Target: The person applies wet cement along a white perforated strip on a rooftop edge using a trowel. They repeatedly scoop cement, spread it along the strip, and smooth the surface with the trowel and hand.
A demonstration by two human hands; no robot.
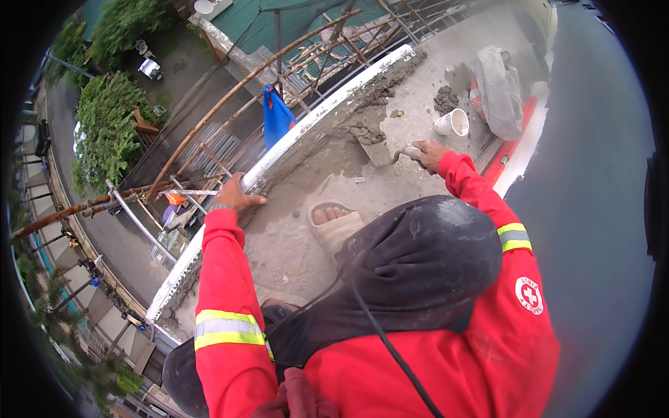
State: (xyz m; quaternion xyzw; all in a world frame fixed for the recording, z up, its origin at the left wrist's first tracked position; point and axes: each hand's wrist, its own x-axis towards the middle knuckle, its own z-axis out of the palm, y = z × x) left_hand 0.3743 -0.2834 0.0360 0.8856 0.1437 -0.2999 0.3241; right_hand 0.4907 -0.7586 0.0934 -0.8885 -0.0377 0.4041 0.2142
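Note:
My right hand (426, 155) is closed around the handle of a trowel (377, 152). Its flat blade lies against the grey ledge, with wet mortar (366, 134) at its far side. To the left, my left hand (237, 195) grips the white edge strip (259, 169) of the ledge, thumb on the inner side; its other fingers are partly hidden. A band of mortar runs along the inside of this strip. Between my hands, my sandalled foot (333, 216) stands on the ledge.
Right of the trowel are a white cup (451, 123), a mortar lump (446, 100), a pale sack (498, 90) and a red spirit level (511, 150) along the wall (592, 174). Beyond the strip, a blue cloth (277, 118) hangs near scaffold poles (230, 97); the street lies far below.

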